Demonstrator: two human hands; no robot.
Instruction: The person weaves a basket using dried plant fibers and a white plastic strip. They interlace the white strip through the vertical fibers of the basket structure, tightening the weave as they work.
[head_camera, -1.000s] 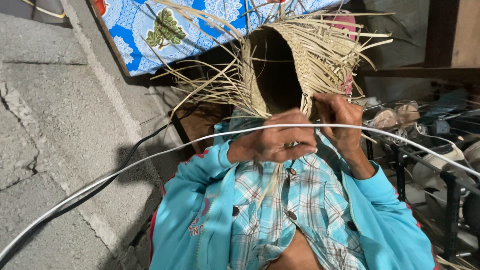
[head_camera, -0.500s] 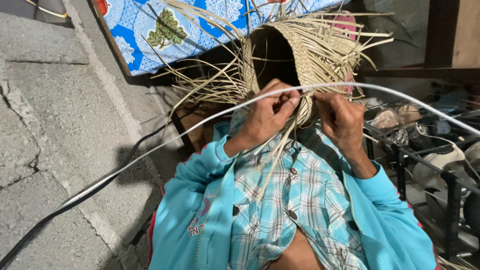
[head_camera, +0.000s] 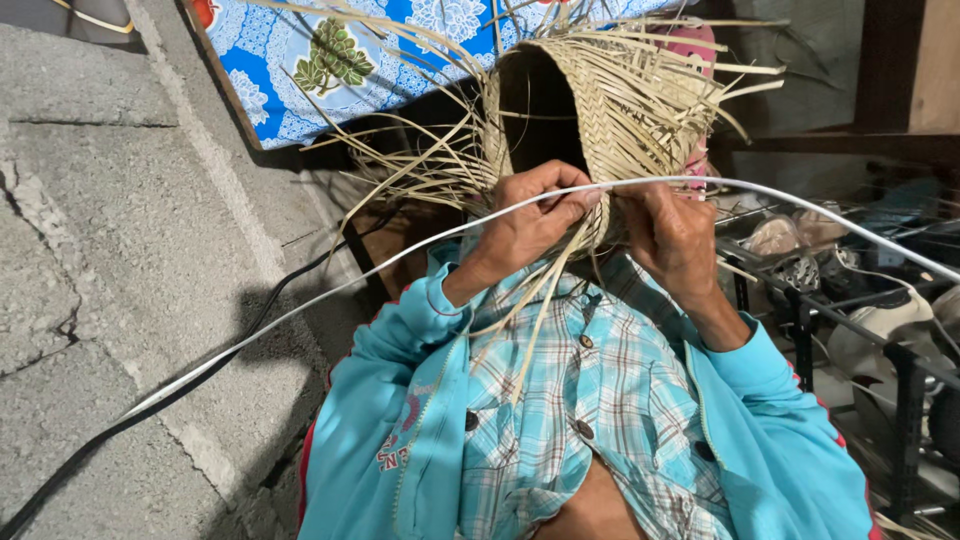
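Nearest the camera are a checked blue shirt and the turquoise jacket worn open over it, both sleeves reaching up toward the work. A white cable arcs across the view in front of the hands, running from the lower left up over the knuckles and down toward the right edge, partly crossing the basket. The left hand is curled shut, its fingers pinching loose straw strips at the basket's lower rim, with several strips trailing down over the shirt. The right hand is closed against the same rim, just beside the left, gripping the woven edge; exactly which strips it pinches cannot be told. The half-woven straw basket is held up in the air between both hands, its dark opening facing the camera and unwoven strips fanning out on all sides. To the left lies a cracked concrete floor. To the right stands a dark metal rack holding shoes. Beyond the basket, at the top, hangs a blue cloth printed with flowers and leaves.
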